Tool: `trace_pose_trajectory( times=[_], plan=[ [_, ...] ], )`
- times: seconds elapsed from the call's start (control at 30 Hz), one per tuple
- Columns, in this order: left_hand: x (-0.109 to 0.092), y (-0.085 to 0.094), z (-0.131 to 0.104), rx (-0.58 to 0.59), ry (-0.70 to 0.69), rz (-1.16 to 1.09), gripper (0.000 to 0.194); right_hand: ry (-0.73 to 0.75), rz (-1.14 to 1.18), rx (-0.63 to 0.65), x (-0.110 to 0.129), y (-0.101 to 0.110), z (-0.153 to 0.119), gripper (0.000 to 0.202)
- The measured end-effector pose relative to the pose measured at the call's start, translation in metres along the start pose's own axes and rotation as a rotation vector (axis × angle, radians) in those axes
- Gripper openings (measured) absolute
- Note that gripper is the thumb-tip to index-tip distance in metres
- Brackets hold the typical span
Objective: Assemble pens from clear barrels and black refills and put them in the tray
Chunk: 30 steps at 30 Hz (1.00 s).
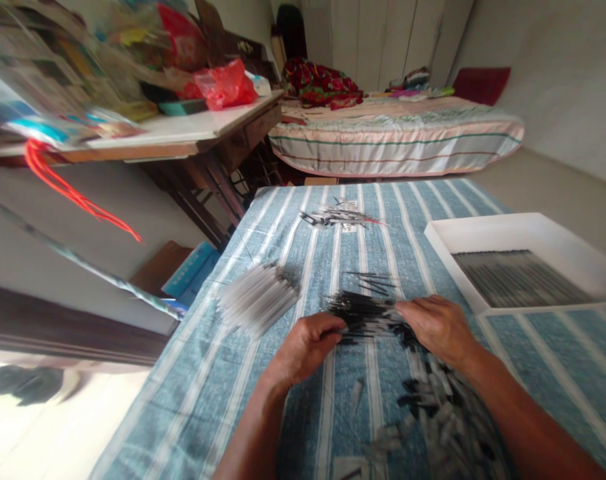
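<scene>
Desk (197,387): blue with white stripes, directly before me.
Dark rods (363,303): a loose bundle lying crosswise on the desk between my two hands; a few strays (377,283) rest just beyond it.
Left hand (310,347): fingers curled, thumb and fingertips at the left ends of the dark rods; I cannot tell whether it grips any.
Right hand (437,327): fingers bent over the right ends, hiding them from me; its grip likewise cannot be told.
Short pieces (447,407): grey and black, heaped on the near side between my forearms; the right forearm borders the heap.
Pale tubes (260,300): bundled slantwise to the left, apart from the dark rods.
Scraps (337,215): thin, mixed in colour, scattered towards the far edge.
Side table (163,130): at left, its top crowded; a red cord (77,193) hangs from its edge.
Blue box (190,270): beside the desk at left, lower than its top.
Bed (397,143): past the far edge, bearing a red flowered blanket (320,83).
Tray (513,233): white, wall-sided, at right on the desk; grey rods (520,277) lie inside, side by side.
Red bag (227,85): on the side table; contents unclear.
</scene>
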<state>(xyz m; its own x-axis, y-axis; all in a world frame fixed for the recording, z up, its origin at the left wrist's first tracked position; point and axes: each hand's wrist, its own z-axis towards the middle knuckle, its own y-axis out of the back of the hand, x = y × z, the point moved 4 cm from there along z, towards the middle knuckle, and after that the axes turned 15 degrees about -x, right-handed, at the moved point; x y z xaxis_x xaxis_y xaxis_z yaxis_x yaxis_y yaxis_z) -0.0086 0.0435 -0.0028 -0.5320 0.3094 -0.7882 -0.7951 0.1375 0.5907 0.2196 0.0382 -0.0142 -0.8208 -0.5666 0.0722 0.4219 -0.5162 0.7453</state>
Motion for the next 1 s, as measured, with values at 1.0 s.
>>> trace_pose_trajectory(
  times=[1.0],
  plan=[
    [-0.011, -0.017, -0.007, -0.139, 0.385, -0.691, 0.017, 0.142, 0.339, 0.603, 0.097, -0.015, -0.004, 0.016]
  ],
)
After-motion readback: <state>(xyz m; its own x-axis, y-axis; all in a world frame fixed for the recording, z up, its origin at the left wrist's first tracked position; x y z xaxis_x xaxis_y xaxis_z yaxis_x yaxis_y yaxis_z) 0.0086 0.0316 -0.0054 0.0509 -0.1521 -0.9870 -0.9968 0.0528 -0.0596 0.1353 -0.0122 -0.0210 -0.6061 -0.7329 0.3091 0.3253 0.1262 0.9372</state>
